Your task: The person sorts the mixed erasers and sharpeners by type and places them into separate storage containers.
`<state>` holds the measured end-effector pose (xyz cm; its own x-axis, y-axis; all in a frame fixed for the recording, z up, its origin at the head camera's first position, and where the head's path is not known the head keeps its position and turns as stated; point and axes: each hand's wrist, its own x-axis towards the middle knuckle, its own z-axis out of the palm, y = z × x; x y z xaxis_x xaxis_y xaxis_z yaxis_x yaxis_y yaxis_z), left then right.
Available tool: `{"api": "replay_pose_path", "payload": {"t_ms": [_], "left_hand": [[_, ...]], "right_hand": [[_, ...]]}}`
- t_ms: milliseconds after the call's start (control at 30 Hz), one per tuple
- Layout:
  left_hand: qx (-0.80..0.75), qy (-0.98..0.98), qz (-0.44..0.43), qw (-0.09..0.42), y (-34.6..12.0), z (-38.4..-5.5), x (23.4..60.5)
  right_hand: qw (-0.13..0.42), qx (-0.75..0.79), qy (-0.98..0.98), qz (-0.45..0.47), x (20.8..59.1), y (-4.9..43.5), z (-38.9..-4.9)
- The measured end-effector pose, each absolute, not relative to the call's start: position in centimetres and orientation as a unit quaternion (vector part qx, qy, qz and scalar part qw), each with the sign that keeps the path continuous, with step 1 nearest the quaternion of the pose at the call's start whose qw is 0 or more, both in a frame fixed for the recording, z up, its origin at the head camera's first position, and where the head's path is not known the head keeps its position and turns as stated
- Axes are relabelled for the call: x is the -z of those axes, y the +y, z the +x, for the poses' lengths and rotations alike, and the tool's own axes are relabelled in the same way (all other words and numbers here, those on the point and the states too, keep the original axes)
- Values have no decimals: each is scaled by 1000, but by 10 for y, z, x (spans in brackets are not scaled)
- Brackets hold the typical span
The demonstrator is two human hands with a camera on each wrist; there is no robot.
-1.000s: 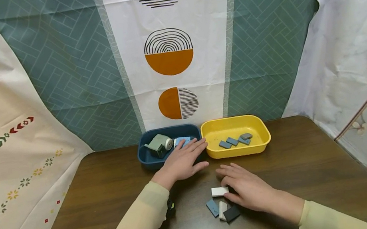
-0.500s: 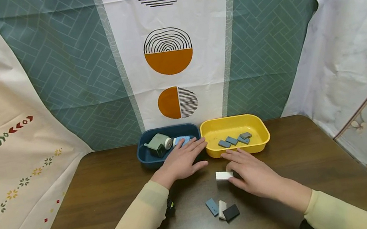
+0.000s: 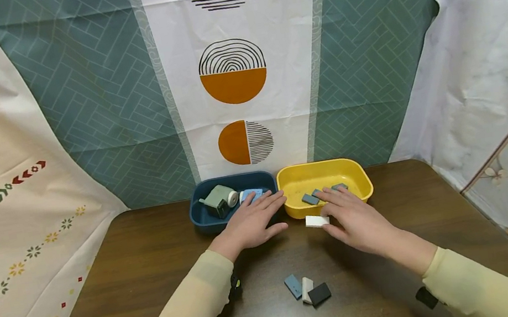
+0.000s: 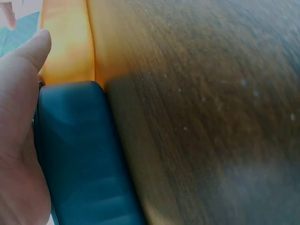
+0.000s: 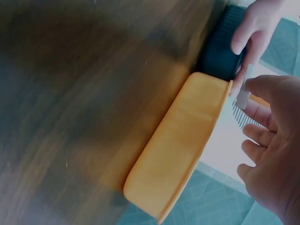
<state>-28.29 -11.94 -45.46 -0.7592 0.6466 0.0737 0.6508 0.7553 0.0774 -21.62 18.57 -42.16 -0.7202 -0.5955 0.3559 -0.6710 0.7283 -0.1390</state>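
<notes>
My right hand point(image 3: 358, 222) pinches a small white rectangular block point(image 3: 317, 221) between thumb and index finger, in the air at the front wall of the yellow bin point(image 3: 295, 211). In the right wrist view the white block point(image 5: 245, 89) shows at the fingertips, the other fingers loosely bent. Straight fingers of my left hand point(image 3: 252, 223) lie over the right part of the navy bin point(image 3: 201, 220), holding nothing; contact with the rim is unclear. Below the hands, a blue-grey block point(image 3: 293, 287), a white block point(image 3: 307, 288) and a black block point(image 3: 320, 294) lie together on the table.
Several blue-grey blocks point(image 3: 310, 199) lie in the yellow bin, partly behind my right fingers. A green boxy object point(image 3: 220, 198) and a light-blue one point(image 3: 253, 193) sit in the navy bin. Fabric point(image 3: 126, 118) hangs behind the wooden table point(image 3: 120, 293).
My right hand has lifted the white block from beside the other blocks and carried it forward and slightly right to the yellow bin. The left hand stays put.
</notes>
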Motion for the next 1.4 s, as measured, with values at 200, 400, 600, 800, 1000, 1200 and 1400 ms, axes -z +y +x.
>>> {"api": "replay_pose_path", "payload": {"t_ms": [200, 400, 600, 800, 1000, 1200, 1400], "left_hand": [[47, -936, -348, 21, -120, -283, 456], [50, -936, -348, 14, -121, -283, 455], [54, -934, -353, 16, -122, -284, 455], [53, -935, -352, 16, -122, -285, 456], [59, -934, -352, 15, -122, -285, 456], [54, -935, -351, 15, -122, -285, 456], [55, -936, -348, 13, -121, -284, 456]], "right_hand": [[159, -136, -920, 330, 420, 193, -229], [160, -130, -929, 306, 417, 199, -241], [154, -128, -939, 281, 412, 203, -253], [164, -124, -940, 272, 408, 205, -268], [156, -129, -945, 256, 407, 205, -279], [145, -131, -952, 235, 409, 206, -288], [129, -125, -960, 215, 409, 204, -299]]}}
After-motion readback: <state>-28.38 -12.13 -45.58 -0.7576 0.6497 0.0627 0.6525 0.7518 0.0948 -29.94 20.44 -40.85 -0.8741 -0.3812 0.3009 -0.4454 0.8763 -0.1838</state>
